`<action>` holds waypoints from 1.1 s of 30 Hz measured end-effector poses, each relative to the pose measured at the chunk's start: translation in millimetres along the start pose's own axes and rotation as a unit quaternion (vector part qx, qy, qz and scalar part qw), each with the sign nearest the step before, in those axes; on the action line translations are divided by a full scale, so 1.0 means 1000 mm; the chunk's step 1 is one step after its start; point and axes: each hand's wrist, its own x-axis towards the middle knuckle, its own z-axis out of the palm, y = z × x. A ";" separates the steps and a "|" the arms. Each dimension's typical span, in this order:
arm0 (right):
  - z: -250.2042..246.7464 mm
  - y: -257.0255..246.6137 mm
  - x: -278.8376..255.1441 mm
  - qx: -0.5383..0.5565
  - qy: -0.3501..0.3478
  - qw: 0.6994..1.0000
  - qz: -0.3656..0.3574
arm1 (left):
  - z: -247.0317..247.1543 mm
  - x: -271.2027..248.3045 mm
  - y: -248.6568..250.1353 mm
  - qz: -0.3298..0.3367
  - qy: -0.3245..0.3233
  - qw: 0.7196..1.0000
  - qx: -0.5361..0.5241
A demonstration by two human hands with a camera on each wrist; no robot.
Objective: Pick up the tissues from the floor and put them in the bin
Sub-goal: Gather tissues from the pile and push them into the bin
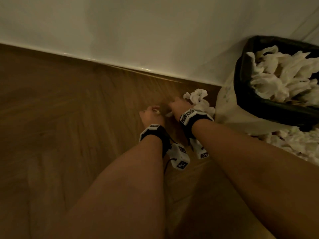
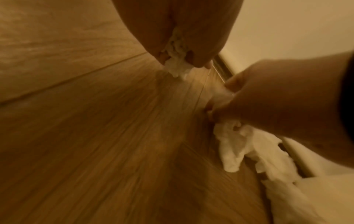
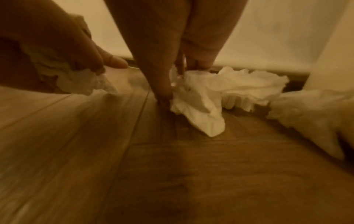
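My left hand is low over the wooden floor and grips a small crumpled white tissue, also seen in the right wrist view as the small tissue. Just to its right, my right hand pinches a larger white tissue that still trails on the floor by the skirting board. More crumpled tissues lie beyond that hand. The black bin, full of white tissues, stands at the right against the wall.
A white wall with a skirting board runs across the back. Pale bin-liner plastic hangs down the bin's side. Several loose tissues lie on the floor in front of the bin. Bare wooden floor stretches to the left.
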 end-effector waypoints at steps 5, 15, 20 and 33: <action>-0.019 0.002 -0.012 0.039 -0.023 0.999 -0.011 | 0.002 -0.005 0.007 0.012 -0.003 1.000 -0.008; -0.043 0.027 -0.076 0.401 0.116 0.906 0.075 | -0.018 -0.027 0.022 -0.028 -0.054 0.998 0.026; -0.052 0.038 -0.106 0.577 0.075 0.786 0.208 | -0.024 -0.049 0.032 -0.024 -0.087 0.995 0.043; -0.033 0.046 -0.194 0.889 0.052 0.435 0.132 | -0.034 -0.100 0.041 0.012 -0.249 0.966 0.061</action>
